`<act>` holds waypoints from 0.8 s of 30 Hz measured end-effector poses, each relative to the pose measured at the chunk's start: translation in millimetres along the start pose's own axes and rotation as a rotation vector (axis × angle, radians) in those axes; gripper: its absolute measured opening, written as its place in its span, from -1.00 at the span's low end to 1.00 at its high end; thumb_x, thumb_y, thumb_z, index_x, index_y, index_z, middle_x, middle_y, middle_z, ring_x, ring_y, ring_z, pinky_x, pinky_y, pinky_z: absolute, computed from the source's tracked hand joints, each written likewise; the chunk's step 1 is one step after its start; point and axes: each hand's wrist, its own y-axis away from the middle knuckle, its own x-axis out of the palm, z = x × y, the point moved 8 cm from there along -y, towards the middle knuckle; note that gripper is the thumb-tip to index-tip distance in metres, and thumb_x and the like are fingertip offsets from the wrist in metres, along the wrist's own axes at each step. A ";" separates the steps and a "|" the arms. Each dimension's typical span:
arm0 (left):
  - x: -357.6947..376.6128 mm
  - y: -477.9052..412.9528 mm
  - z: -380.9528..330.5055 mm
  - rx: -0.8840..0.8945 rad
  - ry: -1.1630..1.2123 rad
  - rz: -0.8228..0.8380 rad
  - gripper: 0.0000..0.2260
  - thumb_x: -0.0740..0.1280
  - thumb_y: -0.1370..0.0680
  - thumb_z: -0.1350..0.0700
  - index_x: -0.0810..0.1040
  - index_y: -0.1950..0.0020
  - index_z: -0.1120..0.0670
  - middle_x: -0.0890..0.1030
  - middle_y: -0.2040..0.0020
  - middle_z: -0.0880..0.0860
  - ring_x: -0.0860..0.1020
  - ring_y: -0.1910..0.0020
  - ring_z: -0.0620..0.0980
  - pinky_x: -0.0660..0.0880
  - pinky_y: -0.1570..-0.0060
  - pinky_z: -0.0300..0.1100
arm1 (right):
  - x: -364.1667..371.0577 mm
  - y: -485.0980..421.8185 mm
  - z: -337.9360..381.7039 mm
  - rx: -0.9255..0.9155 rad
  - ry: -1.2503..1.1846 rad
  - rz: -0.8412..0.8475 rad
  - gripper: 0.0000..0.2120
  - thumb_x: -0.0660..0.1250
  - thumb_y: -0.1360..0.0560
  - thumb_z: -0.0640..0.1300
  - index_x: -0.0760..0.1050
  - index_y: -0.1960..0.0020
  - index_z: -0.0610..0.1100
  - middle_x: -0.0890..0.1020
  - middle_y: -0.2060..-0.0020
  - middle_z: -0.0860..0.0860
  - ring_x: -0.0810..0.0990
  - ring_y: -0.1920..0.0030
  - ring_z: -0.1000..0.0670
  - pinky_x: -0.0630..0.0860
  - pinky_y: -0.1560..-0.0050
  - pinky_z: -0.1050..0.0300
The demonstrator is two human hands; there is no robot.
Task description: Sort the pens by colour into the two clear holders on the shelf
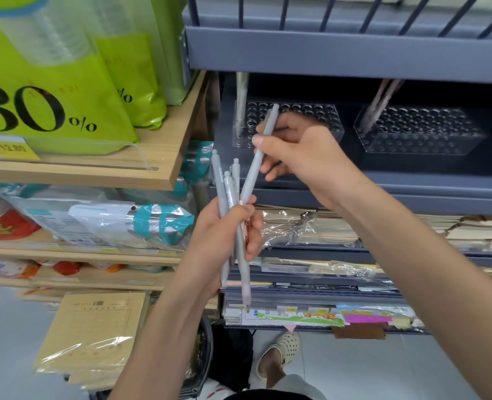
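Two clear, hole-gridded plastic holders sit on the dark grey shelf [354, 180]; left holder [320, 111] is partly hidden behind the right hand [305, 160]; right holder [424, 134] has pinkish pens [382, 102]; glossy green bags [51, 105] at left; right hand pinches a slim matte grey pen [249, 183] in front of left holder; left hand [218, 241] grips the pen bundle [218, 186], grey and pink, below.

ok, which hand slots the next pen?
Right. The right hand pinches a grey pen in front of the left holder; the left hand is full, gripping the other pens.
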 end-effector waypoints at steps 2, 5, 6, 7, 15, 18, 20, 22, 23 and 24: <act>-3.4 0.0 -0.7 -0.001 0.012 -0.015 -0.85 0.23 -0.62 0.28 0.44 -0.18 0.21 0.56 0.34 0.11 0.38 0.56 0.00 0.34 0.56 -0.23 | -0.2 -2.7 1.9 -0.007 0.009 -0.006 -0.94 0.40 -0.51 -0.26 0.55 0.05 -0.16 0.64 0.29 -0.07 0.60 0.37 0.00 0.60 0.32 0.16; -10.8 0.5 -2.1 0.006 0.012 -0.046 -0.91 0.24 -0.62 0.27 0.41 -0.12 0.18 0.67 0.23 0.19 0.40 0.56 0.01 0.36 0.56 -0.22 | -12.6 -12.6 17.6 -0.089 -0.004 -0.118 -0.89 0.34 -0.52 -0.31 0.54 0.03 -0.12 0.66 0.31 -0.03 0.62 0.37 0.01 0.61 0.25 0.16; -13.1 0.6 -2.4 0.005 0.011 -0.049 -0.93 0.25 -0.62 0.26 0.39 -0.08 0.16 0.70 0.16 0.21 0.41 0.56 0.00 0.37 0.56 -0.23 | -19.5 -15.8 24.7 -0.132 -0.001 -0.175 -0.88 0.32 -0.51 -0.31 0.54 0.05 -0.11 0.67 0.32 -0.01 0.63 0.36 0.01 0.63 0.22 0.13; -14.8 0.9 -2.8 0.005 0.010 -0.045 -0.93 0.26 -0.62 0.25 0.38 -0.04 0.14 0.71 0.10 0.22 0.42 0.56 0.00 0.38 0.56 -0.23 | -26.1 -18.3 31.1 -0.173 0.008 -0.228 -0.89 0.33 -0.50 -0.29 0.55 0.07 -0.10 0.68 0.34 0.01 0.65 0.34 0.01 0.64 0.18 0.10; -25.1 -0.3 -5.8 0.028 -0.033 -0.010 -0.87 0.30 -0.61 0.16 0.41 0.08 0.17 0.71 -0.03 0.22 0.48 0.52 -0.05 0.44 0.51 -0.23 | -28.6 -34.5 44.4 -0.302 0.291 -0.404 -0.73 0.30 -0.42 -0.01 0.59 0.07 -0.21 0.69 0.14 -0.11 0.67 0.03 -0.11 0.55 -0.13 -0.14; -27.7 -0.9 -6.1 0.032 -0.028 -0.025 -0.89 0.32 -0.59 0.16 0.52 0.13 0.13 0.71 0.01 0.23 0.48 0.51 -0.05 0.45 0.50 -0.22 | -15.6 -43.1 45.2 -0.284 0.451 -0.333 -0.86 0.28 -0.51 -0.03 0.53 0.12 -0.08 0.69 0.13 -0.07 0.64 -0.01 -0.14 0.52 -0.16 -0.14; -29.1 -0.5 -6.4 0.029 -0.019 -0.039 -0.89 0.33 -0.58 0.16 0.52 0.10 0.17 0.72 0.05 0.22 0.48 0.51 -0.04 0.45 0.50 -0.22 | -7.4 -47.3 49.0 -0.275 0.608 -0.300 -0.84 0.25 -0.57 -0.03 0.55 0.10 -0.06 0.69 0.10 -0.05 0.63 -0.02 -0.12 0.51 -0.17 -0.09; -29.9 0.2 -6.4 0.020 -0.022 -0.058 -0.86 0.34 -0.58 0.15 0.61 0.09 0.20 0.70 0.15 0.20 0.48 0.50 -0.03 0.44 0.49 -0.22 | -0.8 -51.6 50.8 -0.242 0.730 -0.279 -0.75 0.20 -0.61 0.02 0.59 0.00 -0.09 0.69 0.00 -0.06 0.61 -0.09 -0.12 0.48 -0.20 -0.03; -30.3 0.8 -6.7 0.018 -0.024 -0.071 -0.85 0.34 -0.59 0.16 0.66 0.13 0.14 0.67 0.20 0.21 0.48 0.50 -0.02 0.44 0.50 -0.21 | 1.5 -53.2 51.8 -0.225 0.769 -0.271 -0.71 0.18 -0.62 0.05 0.59 -0.04 -0.10 0.68 -0.05 -0.07 0.59 -0.13 -0.13 0.47 -0.22 -0.02; -31.3 1.3 -7.0 0.018 -0.024 -0.090 -0.82 0.33 -0.59 0.17 0.68 0.17 0.09 0.63 0.24 0.22 0.48 0.50 0.00 0.43 0.50 -0.20 | 3.5 -54.1 52.5 -0.210 0.790 -0.262 -0.69 0.16 -0.62 0.08 0.60 -0.06 -0.09 0.67 -0.08 -0.07 0.57 -0.16 -0.14 0.46 -0.23 -0.01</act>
